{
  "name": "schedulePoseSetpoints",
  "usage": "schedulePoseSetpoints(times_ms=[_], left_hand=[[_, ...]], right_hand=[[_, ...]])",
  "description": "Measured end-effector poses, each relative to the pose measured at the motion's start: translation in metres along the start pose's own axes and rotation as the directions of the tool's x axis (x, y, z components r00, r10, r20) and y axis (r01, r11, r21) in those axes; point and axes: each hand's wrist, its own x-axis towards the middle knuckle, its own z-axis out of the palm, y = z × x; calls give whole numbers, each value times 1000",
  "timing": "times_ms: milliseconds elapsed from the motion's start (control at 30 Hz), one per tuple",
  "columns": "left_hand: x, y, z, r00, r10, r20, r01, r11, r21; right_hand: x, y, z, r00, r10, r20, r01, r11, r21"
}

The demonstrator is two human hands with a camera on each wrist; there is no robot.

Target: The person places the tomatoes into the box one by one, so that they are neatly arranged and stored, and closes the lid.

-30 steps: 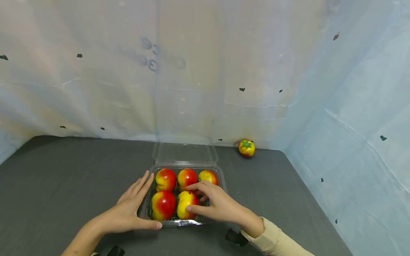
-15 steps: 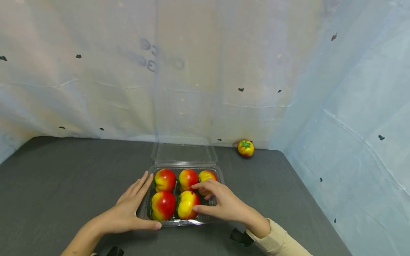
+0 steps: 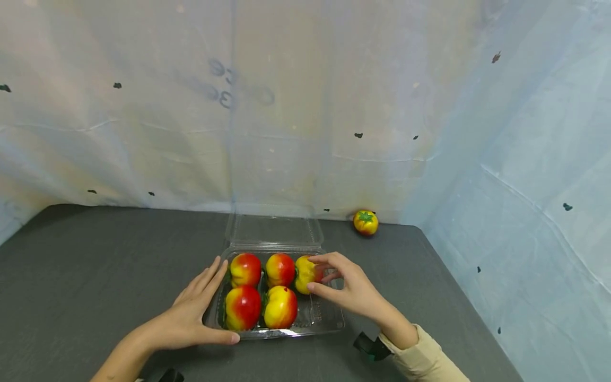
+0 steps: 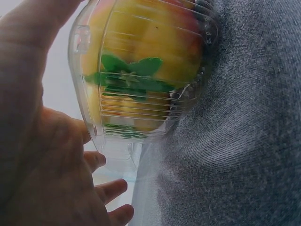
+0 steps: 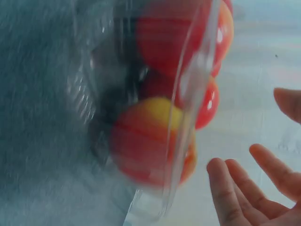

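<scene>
In the head view a clear clamshell box (image 3: 321, 318) holds several glossy red-and-yellow lobed fruits: three in the back row, two in the front. My left hand (image 3: 193, 318) lies along the box's left side, fingers straight and spread, its thumb at the front left corner. The left wrist view shows a fruit's green leafy cap (image 4: 131, 77) through the ridged box wall. My right hand (image 3: 353, 286) hovers at the back right fruit (image 3: 304, 275), thumb and fingertips overlapping it in the head view. From the right wrist, its fingers (image 5: 223, 193) appear spread, holding nothing.
The box's clear lid (image 3: 274, 228) is folded back toward the rear wall sheet (image 3: 286, 106). Another yellow-red fruit (image 3: 366, 223) with a green cap sits at the back right of the dark grey table (image 3: 119, 254). A pale sheet (image 3: 539, 185) bounds the right side.
My right hand has moved off the front middle fruit, rightward and back to the back right fruit. The front middle fruit sits slightly farther right. My left hand has stayed at the box.
</scene>
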Motion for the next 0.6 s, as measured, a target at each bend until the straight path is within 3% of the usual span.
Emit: schedulePoseSetpoints(times_ms=[267,600], left_hand=[[0,-1,1,1000,3,-11,-3,1000,10],[1,-1,1,1000,4,-19,-3,1000,26]], right_hand=[[-1,15,-12,991,68,-115,-67,998,9],[-1,30,-20,976,104,-189,-107,994,-3]])
